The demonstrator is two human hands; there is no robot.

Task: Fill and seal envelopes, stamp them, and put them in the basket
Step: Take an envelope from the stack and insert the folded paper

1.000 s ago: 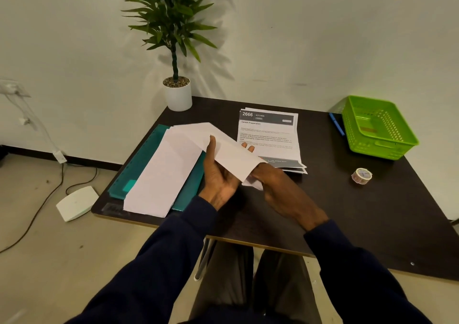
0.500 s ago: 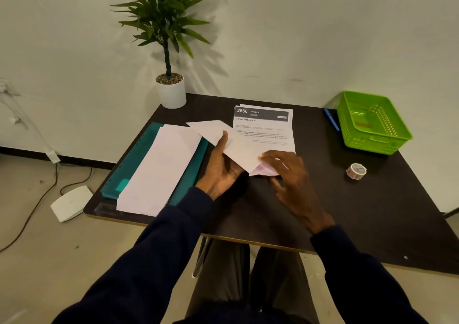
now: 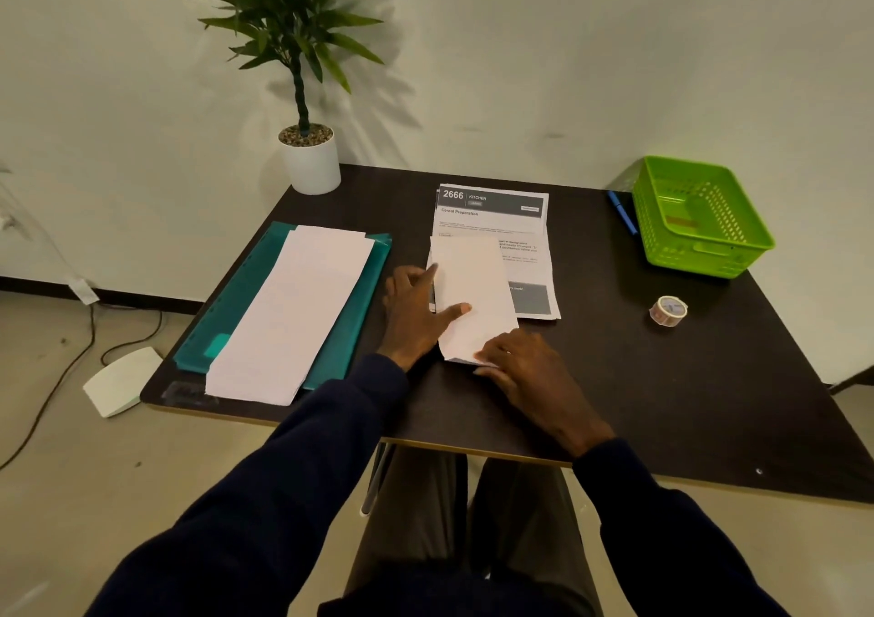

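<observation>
A white envelope (image 3: 473,294) lies flat on the dark table (image 3: 662,403), partly over a stack of printed sheets (image 3: 496,219). My left hand (image 3: 416,309) rests at the envelope's left edge, thumb laid across its face. My right hand (image 3: 520,370) presses its fingertips on the envelope's near end. A pile of white envelopes (image 3: 293,309) lies on a teal folder (image 3: 246,294) to the left. The green basket (image 3: 700,219) stands at the far right corner. A small roll of stamps (image 3: 668,311) sits on the table to the right.
A potted plant (image 3: 307,153) stands at the far left corner by the wall. A blue pen (image 3: 622,212) lies beside the basket. On the floor to the left are a white device (image 3: 120,380) and cables (image 3: 56,380).
The envelope, held up in both hands a second ago, has come down flat onto the table and turned lengthwise away from me. Both hands now rest on it.
</observation>
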